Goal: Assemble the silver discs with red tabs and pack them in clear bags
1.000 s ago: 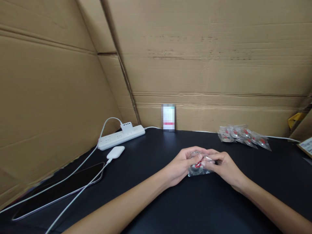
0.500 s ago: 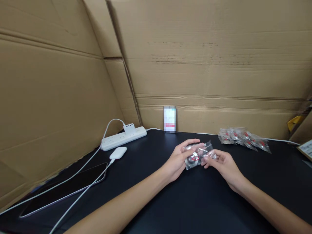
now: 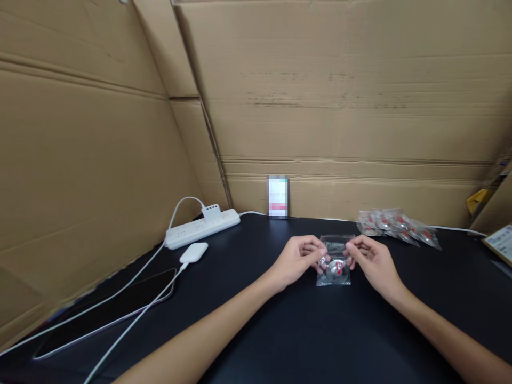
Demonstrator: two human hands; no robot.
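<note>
A clear plastic bag [image 3: 335, 246] is stretched between my two hands over the black table [image 3: 320, 330]. Inside its lower part sits a round, silvery item with a red mark [image 3: 337, 269]; its exact kind is unclear. My left hand [image 3: 302, 257] pinches the bag's left edge between thumb and fingers. On the opposite edge, my right hand [image 3: 368, 260] grips it the same way. Farther back on the right lies a pile of similar clear bags [image 3: 394, 225], each with a silvery, red-marked item.
A white power strip [image 3: 204, 228] with a plugged-in charger stands at the back left. Near it are a white charging puck [image 3: 194, 252], cables and a dark tablet [image 3: 108, 312]. A lit phone [image 3: 278, 197] leans on the cardboard wall [image 3: 320, 117]. A labelled box [image 3: 500, 242] sits far right.
The bag has turned from a tilted, crumpled pose to upright and spread flat. My left hand has shifted from under the bag to its left edge; my right hand has moved to its right edge.
</note>
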